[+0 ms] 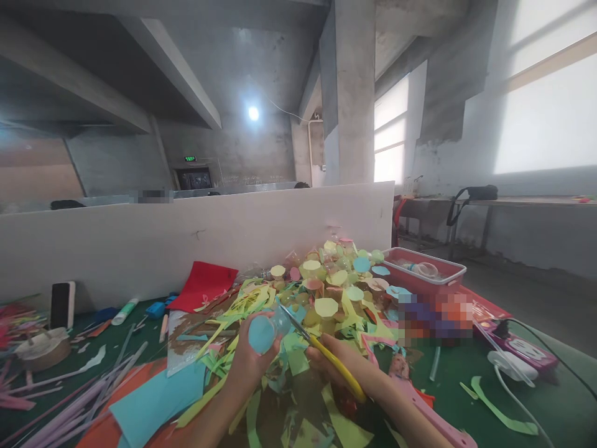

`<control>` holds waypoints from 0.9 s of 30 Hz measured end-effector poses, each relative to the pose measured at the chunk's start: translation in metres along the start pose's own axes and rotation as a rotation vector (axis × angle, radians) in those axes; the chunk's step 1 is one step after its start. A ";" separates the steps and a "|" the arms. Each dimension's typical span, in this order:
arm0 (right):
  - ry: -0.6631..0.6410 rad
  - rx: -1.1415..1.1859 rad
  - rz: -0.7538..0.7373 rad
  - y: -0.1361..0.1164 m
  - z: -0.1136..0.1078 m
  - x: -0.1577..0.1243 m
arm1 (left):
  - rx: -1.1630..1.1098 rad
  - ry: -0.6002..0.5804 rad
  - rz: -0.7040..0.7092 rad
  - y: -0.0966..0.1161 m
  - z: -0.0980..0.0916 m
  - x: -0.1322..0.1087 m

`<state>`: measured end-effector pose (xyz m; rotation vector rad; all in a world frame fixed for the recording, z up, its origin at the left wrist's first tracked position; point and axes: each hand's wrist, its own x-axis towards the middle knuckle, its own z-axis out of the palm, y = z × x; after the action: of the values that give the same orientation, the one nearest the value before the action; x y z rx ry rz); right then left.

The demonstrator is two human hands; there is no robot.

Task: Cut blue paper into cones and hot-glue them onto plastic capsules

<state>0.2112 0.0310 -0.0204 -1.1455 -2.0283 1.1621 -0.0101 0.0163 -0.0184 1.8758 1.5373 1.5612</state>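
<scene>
My left hand [252,364] is closed around a small clear plastic bottle [282,321] tipped on its side. A round blue paper disc [262,335] covers the end facing me. In my right hand [333,364] is a pair of scissors [336,362] with yellow handles, its blades pointing up and left to the bottle's far side. Whether the blades touch paper there, I cannot tell. Behind both hands, a heap of similar clear pieces carries yellow, pink and blue paper discs [326,307]. Yellow and green paper scraps [297,359] lie under and around my hands.
A white partition [224,233] borders the table's back. At right are a pink bin [459,270], a power strip with a white plug [512,367] and cords, and a pink tool [424,407]. At left are blue paper [161,398], purple straws [86,407], a tape roll [44,351] and a phone [62,305].
</scene>
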 end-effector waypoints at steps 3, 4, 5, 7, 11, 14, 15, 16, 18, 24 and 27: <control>0.028 0.026 0.013 0.001 0.000 0.002 | 0.014 0.011 -0.033 -0.001 0.000 0.000; 0.036 0.039 0.016 0.001 0.000 0.002 | 0.017 0.008 -0.047 -0.002 0.000 0.000; 0.044 0.049 0.016 0.001 0.000 0.003 | 0.017 0.007 -0.054 -0.002 0.000 0.000; 0.052 0.063 0.016 0.003 0.000 0.004 | 0.013 0.008 -0.053 -0.004 0.000 0.000; 0.077 0.061 0.013 0.007 0.001 0.007 | 0.026 0.042 -0.024 -0.005 -0.001 0.001; 0.117 0.038 0.021 0.010 0.000 0.007 | 0.023 0.081 -0.003 -0.006 0.000 0.002; 0.123 0.033 0.023 0.010 -0.001 0.007 | 0.023 0.090 0.004 -0.007 -0.001 0.003; 0.123 0.027 0.020 0.010 -0.002 0.006 | 0.029 0.096 0.015 -0.008 -0.001 0.003; 0.111 0.008 0.001 0.009 -0.004 0.003 | 0.061 0.101 0.055 -0.008 -0.001 0.003; 0.034 -0.060 -0.072 0.004 -0.006 -0.002 | 0.158 0.068 0.168 -0.006 -0.001 0.002; -0.006 -0.054 -0.090 0.005 -0.004 -0.001 | 0.157 0.035 0.190 -0.005 0.000 0.002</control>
<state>0.2163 0.0333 -0.0229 -1.0658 -2.1046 1.0746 -0.0133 0.0195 -0.0212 2.1479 1.5783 1.5994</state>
